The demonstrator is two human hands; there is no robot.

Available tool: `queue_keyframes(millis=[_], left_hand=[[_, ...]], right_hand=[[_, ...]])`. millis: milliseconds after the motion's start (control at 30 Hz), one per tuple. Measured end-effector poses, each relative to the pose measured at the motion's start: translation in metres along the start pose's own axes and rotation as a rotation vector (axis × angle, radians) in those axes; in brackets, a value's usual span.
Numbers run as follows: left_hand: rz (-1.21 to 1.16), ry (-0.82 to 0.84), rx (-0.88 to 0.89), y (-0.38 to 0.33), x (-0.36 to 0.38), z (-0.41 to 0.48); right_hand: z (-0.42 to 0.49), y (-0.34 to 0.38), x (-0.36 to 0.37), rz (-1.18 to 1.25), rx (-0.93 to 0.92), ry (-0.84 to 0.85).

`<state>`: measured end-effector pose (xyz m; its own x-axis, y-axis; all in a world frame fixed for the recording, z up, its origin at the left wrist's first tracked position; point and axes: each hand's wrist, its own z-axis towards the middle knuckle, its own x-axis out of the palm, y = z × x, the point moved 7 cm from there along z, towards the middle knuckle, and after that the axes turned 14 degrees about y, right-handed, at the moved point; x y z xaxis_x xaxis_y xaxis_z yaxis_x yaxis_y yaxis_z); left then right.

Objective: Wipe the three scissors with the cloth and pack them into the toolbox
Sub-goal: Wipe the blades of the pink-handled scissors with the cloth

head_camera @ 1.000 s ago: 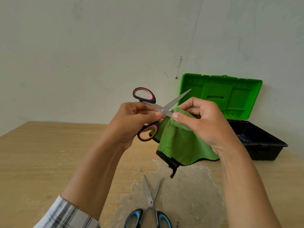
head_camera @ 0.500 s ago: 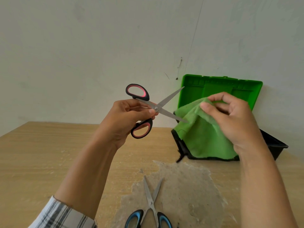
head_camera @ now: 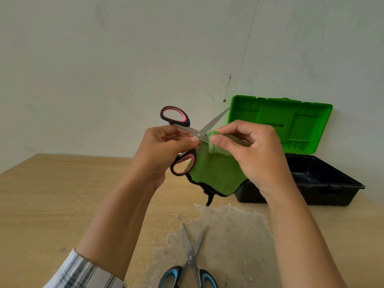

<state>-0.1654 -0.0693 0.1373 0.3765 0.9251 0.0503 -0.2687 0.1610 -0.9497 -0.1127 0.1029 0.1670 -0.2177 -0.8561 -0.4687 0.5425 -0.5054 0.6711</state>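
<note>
head: cloth at scissors blade edge

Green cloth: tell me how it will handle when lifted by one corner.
Probably floppy: the green cloth hangs limp below the right hand that pinches it. Likely light, since a pinch alone carries it. Its fuzzy surface should grip rather than slip.

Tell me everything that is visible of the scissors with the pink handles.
The pink scissors have black handle loops lined with pink and grey metal blades joined by a small pivot screw. They are open and held in the air above the table. One blade points up and right; the other is hidden in the green cloth. The left hand grips them near the pivot, between the loops; the right hand pinches the cloth around the hidden blade.
</note>
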Motion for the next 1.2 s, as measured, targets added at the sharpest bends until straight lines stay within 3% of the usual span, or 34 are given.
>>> queue_keyframes(millis=[133,300,733,967,1200], left_hand=[[0.005,-0.002,0.002,0.001,0.002,0.0],[-0.036,0.014,0.005,0.001,0.0,0.0],[-0.005,0.084,0.072,-0.002,0.011,0.0],[-0.012,0.079,0.092,-0.004,0.008,0.0],[0.013,0.097,0.105,-0.007,0.008,0.001]], right_hand=[[0.0,0.008,0.009,-0.154,-0.085,-0.044],[0.002,0.007,0.011,-0.175,-0.105,-0.015],[-0.001,-0.006,0.007,-0.008,-0.009,-0.15],[0.0,-0.004,0.011,0.022,-0.022,-0.079],[0.0,-0.013,0.011,0.112,0.057,-0.12]])
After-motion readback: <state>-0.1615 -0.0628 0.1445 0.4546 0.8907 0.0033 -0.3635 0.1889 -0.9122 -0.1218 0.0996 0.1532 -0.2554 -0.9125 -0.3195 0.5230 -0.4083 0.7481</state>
